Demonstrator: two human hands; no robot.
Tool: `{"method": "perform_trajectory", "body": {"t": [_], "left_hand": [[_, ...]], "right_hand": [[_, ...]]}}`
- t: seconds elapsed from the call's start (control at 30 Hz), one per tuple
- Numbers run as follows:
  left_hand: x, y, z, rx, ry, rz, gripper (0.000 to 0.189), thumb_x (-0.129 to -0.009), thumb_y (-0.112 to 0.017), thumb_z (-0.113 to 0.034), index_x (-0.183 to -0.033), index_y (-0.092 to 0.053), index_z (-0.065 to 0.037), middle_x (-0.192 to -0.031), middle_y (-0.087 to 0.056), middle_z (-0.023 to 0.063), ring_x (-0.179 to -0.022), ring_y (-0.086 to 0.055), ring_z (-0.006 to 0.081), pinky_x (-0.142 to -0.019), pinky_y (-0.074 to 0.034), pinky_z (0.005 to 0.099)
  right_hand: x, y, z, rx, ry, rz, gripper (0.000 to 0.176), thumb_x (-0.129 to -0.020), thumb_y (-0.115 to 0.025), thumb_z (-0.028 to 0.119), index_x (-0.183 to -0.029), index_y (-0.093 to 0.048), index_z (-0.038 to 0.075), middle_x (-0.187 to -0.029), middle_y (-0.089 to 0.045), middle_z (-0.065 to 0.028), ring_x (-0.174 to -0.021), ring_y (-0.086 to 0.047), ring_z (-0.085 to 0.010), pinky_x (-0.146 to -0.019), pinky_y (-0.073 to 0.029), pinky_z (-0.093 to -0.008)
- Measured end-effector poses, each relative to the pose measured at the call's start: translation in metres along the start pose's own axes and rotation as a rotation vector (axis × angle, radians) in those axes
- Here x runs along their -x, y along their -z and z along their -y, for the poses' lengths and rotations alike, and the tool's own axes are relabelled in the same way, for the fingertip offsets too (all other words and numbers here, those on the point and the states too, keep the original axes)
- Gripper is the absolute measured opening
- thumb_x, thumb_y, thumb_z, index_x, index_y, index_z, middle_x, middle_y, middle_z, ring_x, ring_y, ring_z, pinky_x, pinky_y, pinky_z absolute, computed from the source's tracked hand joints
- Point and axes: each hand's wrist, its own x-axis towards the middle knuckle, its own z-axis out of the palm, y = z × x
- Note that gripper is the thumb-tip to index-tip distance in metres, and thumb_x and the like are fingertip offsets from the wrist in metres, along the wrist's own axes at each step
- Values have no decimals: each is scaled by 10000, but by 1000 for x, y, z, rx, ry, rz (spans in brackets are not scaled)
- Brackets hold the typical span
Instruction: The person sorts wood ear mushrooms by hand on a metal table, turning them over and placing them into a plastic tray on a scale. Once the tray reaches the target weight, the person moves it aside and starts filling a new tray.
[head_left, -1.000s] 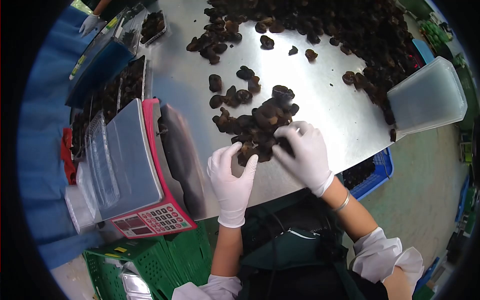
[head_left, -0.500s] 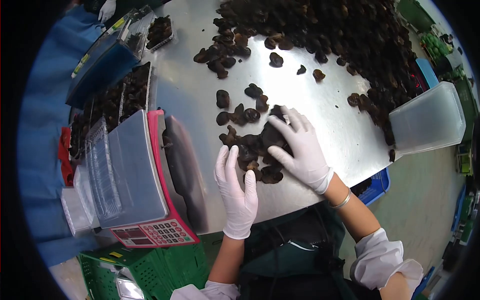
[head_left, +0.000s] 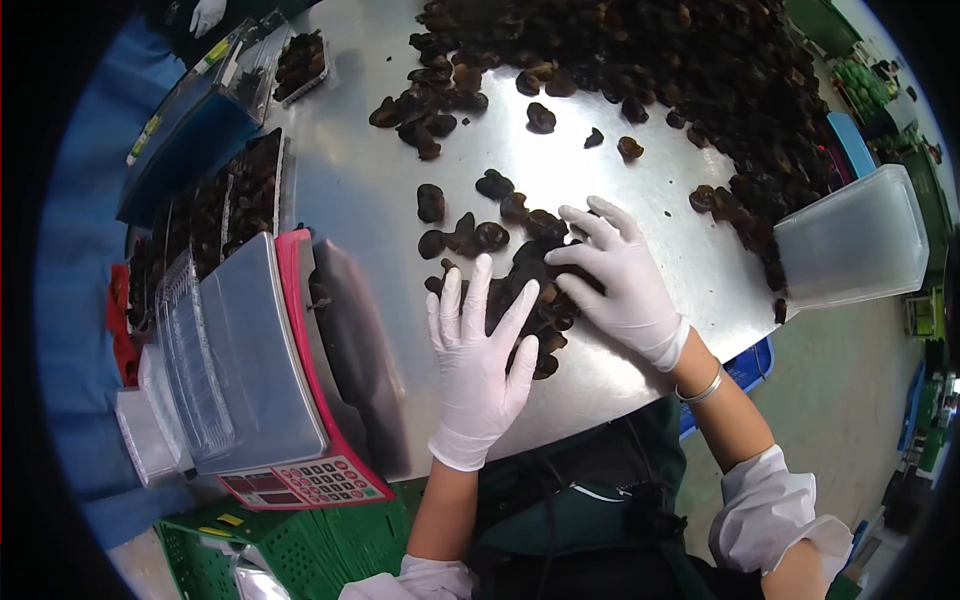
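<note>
Dark brown, wrinkled pieces like wood-ear fungus (head_left: pixel 491 236) lie in a small cluster on the metal table (head_left: pixel 350 160). My left hand (head_left: pixel 478 365), in a white glove, rests with fingers spread over the near left side of this cluster. On its right side, my gloved right hand (head_left: pixel 625 285) touches the pieces with its fingers apart. Both palms face down, and part of the cluster is hidden beneath the fingers. Beyond the hands, a large heap (head_left: pixel 640 50) of the same pieces covers the far part of the table.
A pink-edged scale (head_left: pixel 300 350) with a clear tray (head_left: pixel 195 370) on it stands at left. Filled trays (head_left: pixel 280 185) lie behind it. A translucent tub (head_left: pixel 855 240) sits at the right edge. Below are a green crate (head_left: pixel 210 560) and a blue basket (head_left: pixel 745 370). Another person's gloved hand (head_left: pixel 207 15) shows top left.
My left hand has moved forward over the cluster and spread its fingers. My right hand has shifted slightly right. The view has shifted a little, and pieces between the hands are rearranged.
</note>
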Motion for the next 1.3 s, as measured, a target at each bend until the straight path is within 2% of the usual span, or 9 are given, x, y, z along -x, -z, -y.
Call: {"method": "perform_trajectory", "body": {"t": [0.4,0.5,0.63,0.77,0.83,0.97,1.03,1.1,1.3], "left_hand": [[-26,9,19,255,225,-352,290,-926,-638,-69,-1208,-706,-50,-1390,-570,169,-1335,-501,327,-1138,-366,406],[-61,2,43,90,289,-330,483,-916,-688,-185,-1367,-583,-50,-1454,-504,211,-1364,-460,366,-1144,-348,445],[-93,-17,55,-13,322,-145,733,-799,-769,-407,-1404,-538,-63,-1448,-480,215,-1336,-427,462,-1128,-350,512],[-91,-18,63,200,192,-27,570,-817,-667,-69,-1380,-574,-72,-1375,-570,162,-1204,-589,342,-1057,-458,414],[-82,-11,48,295,189,-91,548,-829,-600,26,-1369,-590,-65,-1275,-638,131,-1113,-630,248,-995,-489,346],[-57,5,32,655,286,-170,492,-870,-576,72,-1349,-602,-33,-1153,-689,101,-1003,-601,124,-941,-480,283],[-45,9,30,773,316,-286,472,-878,-583,80,-1340,-606,-14,-1163,-682,102,-1020,-601,135,-971,-468,290],[-34,12,30,740,362,-324,464,-888,-571,92,-1340,-604,-8,-1191,-679,108,-1080,-609,150,-1015,-451,298],[-11,-6,53,601,337,-329,467,-960,-507,-48,-1422,-525,15,-1436,-548,155,-1352,-492,258,-1159,-340,360]], "right_hand": [[0,2,0,-87,-57,-179,198,-806,-728,113,-1000,-691,88,-1338,-607,-134,-1321,-470,-393,-1094,-399,-486],[30,31,1,-205,-151,-338,256,-816,-712,60,-1068,-665,54,-1305,-622,-149,-1283,-511,-350,-1086,-412,-448],[104,42,-3,-507,-442,-837,252,-980,-507,77,-1189,-617,-12,-1325,-592,-159,-1234,-550,-238,-1069,-411,-377],[166,52,-29,-751,-360,-1474,441,-1105,-345,307,-1408,-483,17,-1367,-546,-132,-1129,-539,-209,-1012,-398,-353],[188,64,-41,-943,-723,-1642,533,-1097,-317,397,-1475,-404,31,-1448,-454,-126,-1073,-534,-219,-962,-427,-346],[123,71,2,-948,-454,-1106,503,-1058,-421,320,-1442,-446,-5,-1438,-476,-135,-1059,-553,-190,-932,-475,-330],[93,64,-9,-871,-618,-430,457,-1019,-484,270,-1387,-525,3,-1397,-530,-171,-1164,-544,-237,-1040,-444,-392],[50,31,-27,-201,0,-248,423,-994,-530,260,-1347,-576,31,-1374,-556,-220,-1302,-487,-324,-1129,-366,-466],[-23,-28,-19,9,43,23,480,-989,-560,357,-1371,-570,67,-1405,-530,-223,-1365,-426,-404,-1162,-315,-504]]}}
